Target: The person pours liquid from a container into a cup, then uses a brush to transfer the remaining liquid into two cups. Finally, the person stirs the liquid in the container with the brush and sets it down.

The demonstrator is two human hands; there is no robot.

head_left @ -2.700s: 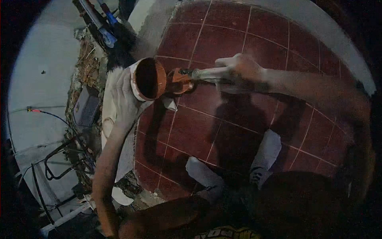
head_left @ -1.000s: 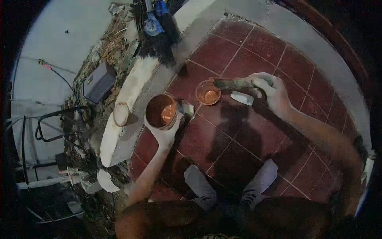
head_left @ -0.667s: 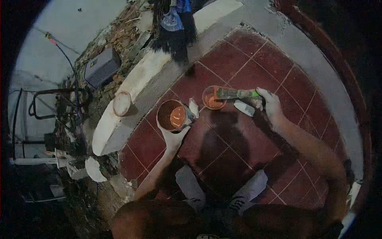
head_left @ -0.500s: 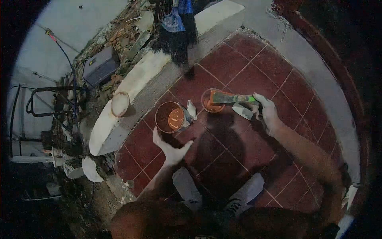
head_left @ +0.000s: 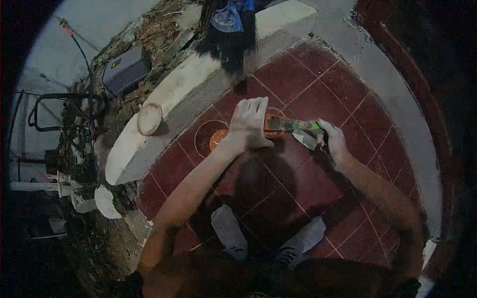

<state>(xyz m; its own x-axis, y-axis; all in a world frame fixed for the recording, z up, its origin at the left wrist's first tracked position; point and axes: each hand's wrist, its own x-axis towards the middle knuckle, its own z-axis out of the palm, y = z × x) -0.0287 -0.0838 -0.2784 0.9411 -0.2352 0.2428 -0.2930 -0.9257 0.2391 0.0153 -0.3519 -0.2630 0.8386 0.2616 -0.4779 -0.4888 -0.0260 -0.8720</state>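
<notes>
In the head view my right hand (head_left: pixel 336 144) grips the green handle of a flat-ended tool (head_left: pixel 303 125). Its orange-smeared end lies over a small round cup (head_left: pixel 284 113) with orange paste in it. My left hand (head_left: pixel 249 121) is stretched out at the cup's left side, fingers extended and thumb apart. Behind the left wrist a larger clear tub (head_left: pixel 199 130) of orange mix is partly covered by the hand and forearm. A pale flat piece (head_left: pixel 305 140) lies just below the tool, by my right fingers.
Red floor tiles (head_left: pixel 348 218) are bordered by a pale raised curb (head_left: pixel 126 154). A round lid-like disc (head_left: pixel 150 119) rests on the curb. Beyond are a grey box (head_left: pixel 126 69) on rubble and a blue broom (head_left: pixel 228 20) with black bristles. My shoes (head_left: pixel 231 233) stand on the tiles.
My left hand has moved from beside the larger tub, up and right to the small cup, covering part of both. The right hand keeps hold of the tool in nearly the same place.
</notes>
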